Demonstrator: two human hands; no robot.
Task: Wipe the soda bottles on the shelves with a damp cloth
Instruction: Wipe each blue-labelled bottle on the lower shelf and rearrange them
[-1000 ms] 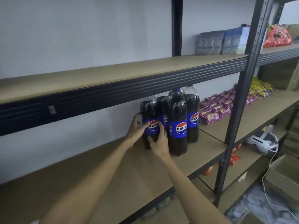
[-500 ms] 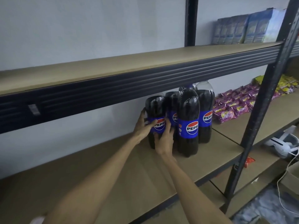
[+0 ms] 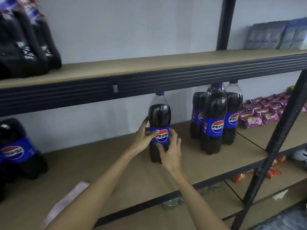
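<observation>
One pink cloth (image 3: 66,203) lies at the front edge of the middle shelf (image 3: 207,165), leftward. We hold one Pepsi bottle (image 3: 159,117) upright mid-shelf: left hand (image 3: 143,138) curled round its label, right hand (image 3: 172,152) curled round its lower front. A bottle cluster (image 3: 215,120) stands apart toward the right edge.

Two arms in shot, and both are bare. The left forearm (image 3: 99,188) enters from seven o'clock and the right forearm (image 3: 199,200) from five o'clock. Each is long and slim, broad at the frame's bottom edge and narrowing to a lean wrist. They're uncovered along every bit that shows. Near the centre, the left hand (image 3: 143,138) and the right hand (image 3: 171,151) are bare as well, with slender fingers. The knuckles stand out plainly on the back of the right one.
</observation>
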